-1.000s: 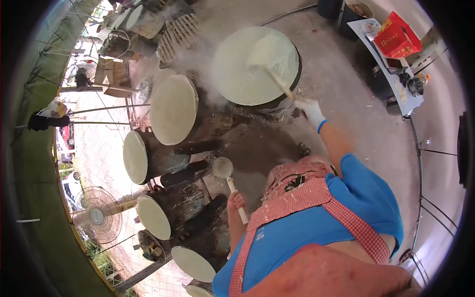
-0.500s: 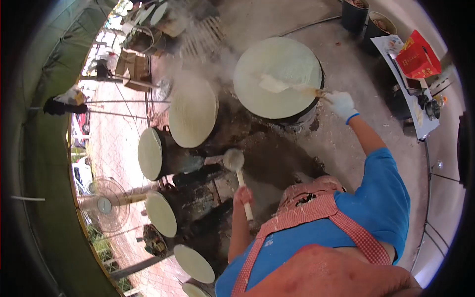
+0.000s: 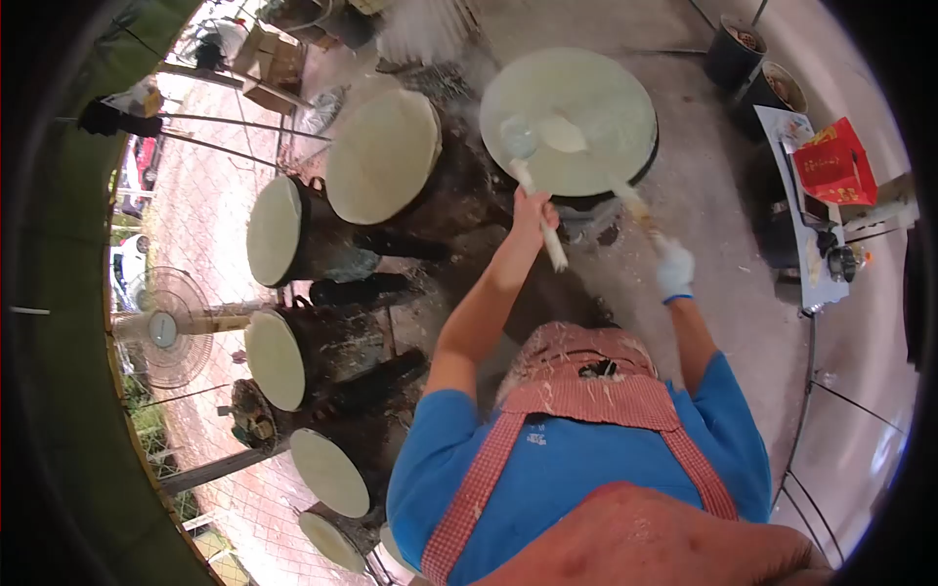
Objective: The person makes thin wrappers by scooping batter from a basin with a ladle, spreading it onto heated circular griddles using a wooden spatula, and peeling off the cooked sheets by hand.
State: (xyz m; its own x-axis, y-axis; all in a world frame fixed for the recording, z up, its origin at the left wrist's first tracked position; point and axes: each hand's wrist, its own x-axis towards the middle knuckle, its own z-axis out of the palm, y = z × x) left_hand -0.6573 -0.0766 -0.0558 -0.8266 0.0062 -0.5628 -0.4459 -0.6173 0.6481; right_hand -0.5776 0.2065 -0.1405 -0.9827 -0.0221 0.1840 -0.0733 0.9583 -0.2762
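My bare left hand [image 3: 532, 210] is wrapped round the pale handle of a ladle [image 3: 554, 246], whose round bowl is over the near left part of a large round pan of pale batter [image 3: 616, 93]. On my right hand [image 3: 674, 269] is a white glove with a blue cuff. It grips the handle of a brush-like tool [image 3: 635, 208], blurred, with its pale end at the pan's near right edge. A lighter oval patch shows in the middle of the batter.
More round pale-topped pans [image 3: 383, 156] line the left side, with a fan [image 3: 163, 330] beyond. At the right are a narrow table [image 3: 824, 283] with a red bag [image 3: 835, 166] and two dark buckets [image 3: 735, 54]. Steam rises at the top.
My left hand has moved forward with the ladle, from beside my body to over the large pan. My right hand has drawn the brush-like tool back from the pan's middle to its near edge.
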